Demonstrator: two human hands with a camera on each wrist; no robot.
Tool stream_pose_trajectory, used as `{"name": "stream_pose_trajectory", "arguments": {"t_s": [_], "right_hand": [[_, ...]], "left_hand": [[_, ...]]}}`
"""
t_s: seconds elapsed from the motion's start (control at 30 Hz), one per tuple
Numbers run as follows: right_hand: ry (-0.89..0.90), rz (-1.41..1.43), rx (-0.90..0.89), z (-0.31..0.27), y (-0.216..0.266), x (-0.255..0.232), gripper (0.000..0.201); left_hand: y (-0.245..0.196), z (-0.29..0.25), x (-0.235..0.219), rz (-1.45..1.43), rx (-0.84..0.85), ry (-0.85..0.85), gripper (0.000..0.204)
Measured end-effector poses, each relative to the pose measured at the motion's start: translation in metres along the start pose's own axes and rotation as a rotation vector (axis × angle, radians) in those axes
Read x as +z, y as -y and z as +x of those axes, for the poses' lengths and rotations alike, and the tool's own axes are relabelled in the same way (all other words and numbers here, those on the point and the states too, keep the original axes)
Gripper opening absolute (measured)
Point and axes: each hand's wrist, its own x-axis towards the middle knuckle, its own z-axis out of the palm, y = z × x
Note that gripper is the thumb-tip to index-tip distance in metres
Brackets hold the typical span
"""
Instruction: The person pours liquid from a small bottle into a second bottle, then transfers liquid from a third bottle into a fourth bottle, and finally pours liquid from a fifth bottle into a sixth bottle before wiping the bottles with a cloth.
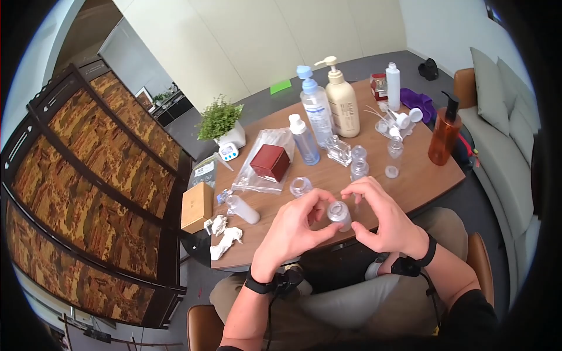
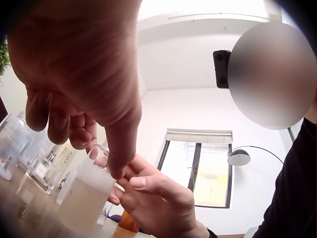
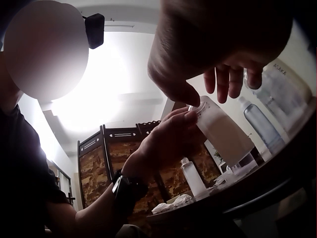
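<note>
A small clear bottle [image 1: 338, 212] with an uncapped neck stands at the table's near edge between the two hands. Cloudy whitish liquid shows inside the bottle [image 2: 84, 201] in the left wrist view. My left hand [image 1: 295, 227] curves round it, thumb and forefinger pinching it near the shoulder. On the other side is my right hand [image 1: 387, 219], its thumb and fingers spread wide apart beside the neck. In the right wrist view the right thumb comes close over the top of the bottle [image 3: 225, 134].
A clear jar [image 1: 300, 186] and small clear bottles [image 1: 359, 164] stand just beyond the hands. Farther back are a cream pump bottle [image 1: 342, 105], a blue-capped bottle [image 1: 317, 111] and an amber pump bottle [image 1: 445, 137]. Left lie a frosted bottle [image 1: 243, 209], crumpled tissues [image 1: 227, 240] and a red box [image 1: 270, 162].
</note>
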Motion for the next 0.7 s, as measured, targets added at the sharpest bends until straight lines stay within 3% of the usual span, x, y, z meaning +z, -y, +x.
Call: {"name": "stream_pose_trajectory", "arguments": {"t_s": [0.3, 0.5, 0.6, 0.7], "right_hand": [[0.038, 0.005, 0.135, -0.003, -0.008, 0.002, 0.048], [0.038, 0.009, 0.159, -0.002, -0.012, 0.003, 0.044], [0.009, 0.024, 0.161, -0.003, -0.015, 0.006, 0.043], [-0.001, 0.047, 0.178, -0.002, -0.016, 0.007, 0.042]], "left_hand": [[0.003, 0.006, 0.012, -0.046, -0.099, -0.009, 0.045], [0.009, 0.007, 0.016, -0.031, -0.022, -0.048, 0.047], [0.009, 0.005, 0.014, -0.021, -0.102, -0.052, 0.044], [0.004, 0.004, 0.012, -0.072, -0.065, -0.053, 0.044]]}}
